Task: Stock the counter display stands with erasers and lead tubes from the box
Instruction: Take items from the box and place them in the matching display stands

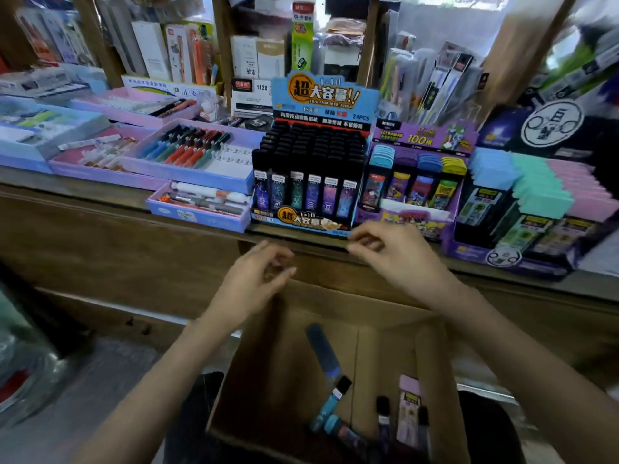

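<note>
1. Found the cardboard box (254, 380) nearest, below and behind both sets of fingers, open at the top. Judged it parked low against the table (100, 192) front so stock could be lifted straight up to the stands.
2. Saw a few lead tubes (330, 406) lying loose on its floor, well under the fingers, with a pink-topped pack (408, 406) beside them. Too blurred to tell eraser from tube. Judged the task unfinished.
3. Noted the left hand (251, 286) and right hand (398, 259) above the box's far wall, apart from each other. Fingers (284, 262) loosely curled and released, nothing seen in either hand, though blurred.
4. Just beyond the right fingers (365, 236), met the blue stand (321, 95) at the table's front edge. Rows looked full of upright black-capped tubes, labels facing out, probably for easy reading.
5. Further right of the fingers, spotted the purple stand (418, 139), then a dark stand (536, 182) carrying pastel eraser blocks packed in rows.
6. Far left of the fingers, noted pen trays (187, 152) tilted toward the front.
</note>
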Available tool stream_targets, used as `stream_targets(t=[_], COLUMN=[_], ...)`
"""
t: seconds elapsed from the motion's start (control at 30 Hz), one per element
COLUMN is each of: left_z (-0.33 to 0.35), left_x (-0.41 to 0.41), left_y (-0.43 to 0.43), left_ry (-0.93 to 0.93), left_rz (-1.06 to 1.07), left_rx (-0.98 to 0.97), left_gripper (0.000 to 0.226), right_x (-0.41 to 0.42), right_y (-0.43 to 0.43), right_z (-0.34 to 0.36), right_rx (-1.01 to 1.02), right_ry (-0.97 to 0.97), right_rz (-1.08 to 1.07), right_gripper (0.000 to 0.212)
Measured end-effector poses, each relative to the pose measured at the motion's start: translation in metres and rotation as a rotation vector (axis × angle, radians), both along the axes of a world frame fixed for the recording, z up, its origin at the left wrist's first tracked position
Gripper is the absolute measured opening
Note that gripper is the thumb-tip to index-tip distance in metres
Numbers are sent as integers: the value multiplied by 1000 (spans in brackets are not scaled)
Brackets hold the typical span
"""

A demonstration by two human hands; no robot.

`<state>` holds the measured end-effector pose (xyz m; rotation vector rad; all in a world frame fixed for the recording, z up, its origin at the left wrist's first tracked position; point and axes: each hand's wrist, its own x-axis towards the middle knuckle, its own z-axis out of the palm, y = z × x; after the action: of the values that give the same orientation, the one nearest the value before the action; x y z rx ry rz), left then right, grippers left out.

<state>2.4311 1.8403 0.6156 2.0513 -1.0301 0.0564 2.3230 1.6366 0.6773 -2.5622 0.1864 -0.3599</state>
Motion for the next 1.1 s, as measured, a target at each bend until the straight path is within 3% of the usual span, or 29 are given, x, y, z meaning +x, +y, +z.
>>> stream_targets(t=[0.1,0.23,0.33,0.43,0.53,0.67,0.83,0.97,1.1], left_z=[-39,-97,-136,-169,-194,-215,-240,-249,-252], left_x=[-34,-75,-106,-130,-150,-173,-168,-156,-145], left_y=[-17,-40,-55,-73,-97,-125,-127,-116,-103], left_ry=[132,403,480,331,76,-173,-426,-565,-531], left_rz=[-91,-157,-216,-328,-510,-746,-879,-818,-788], left_rx=[127,376,446,502,601,633,793,826,810], left_gripper=[20,29,35,38,40,56,62,63,62], right_x=[-40,-88,-124,-149,-161,-177,-183,-181,-180], right_y=[-19,-39,-48,-54,-55,-45,-44,-45,-44], right_z=[-31,-95,-149,-187,-208,-227,-232,-234,-237], right_rx=[-50,63,-57,-47,272,571,605,613,636], right_ry=[228,436,415,239,160,62,4,-11,-23], right_rz=[46,10,-158,-369,-554,-560,-598,-596,-598], right_gripper=[23,21,29,40,45,55,49,49,49])
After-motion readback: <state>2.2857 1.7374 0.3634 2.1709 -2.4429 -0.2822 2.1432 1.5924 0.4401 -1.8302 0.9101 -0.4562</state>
